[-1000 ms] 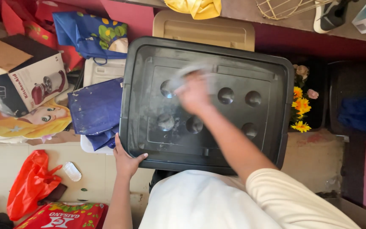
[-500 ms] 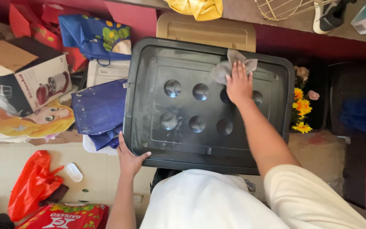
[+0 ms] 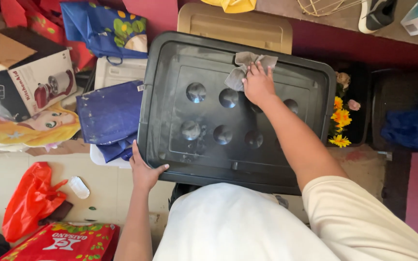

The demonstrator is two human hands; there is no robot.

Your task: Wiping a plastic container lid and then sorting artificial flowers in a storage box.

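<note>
Grey cloth [image 3: 247, 67] lies bunched under the fingers of the right hand [image 3: 258, 86], which press it flat against the far side of a black plastic lid [image 3: 170, 96]; the fingers are spread over the rag rather than closed round it, and part of the cloth is hidden beneath the palm. The left hand [image 3: 144, 171] grips the lid's near left corner, thumb on top and the other fingers curled under the rim, out of sight. The lid has six round dimples; the right forearm covers part of two of them. Its near edge is hidden behind the person's white shirt [image 3: 228, 222]. Close on the left lie a folded blue bag [image 3: 110, 113] and a cardboard box [image 3: 20, 82]; on the right, yellow flowers [image 3: 340, 121] sit just beside the rim. A tan lid [image 3: 233, 26] lies just beyond the far edge.
</note>
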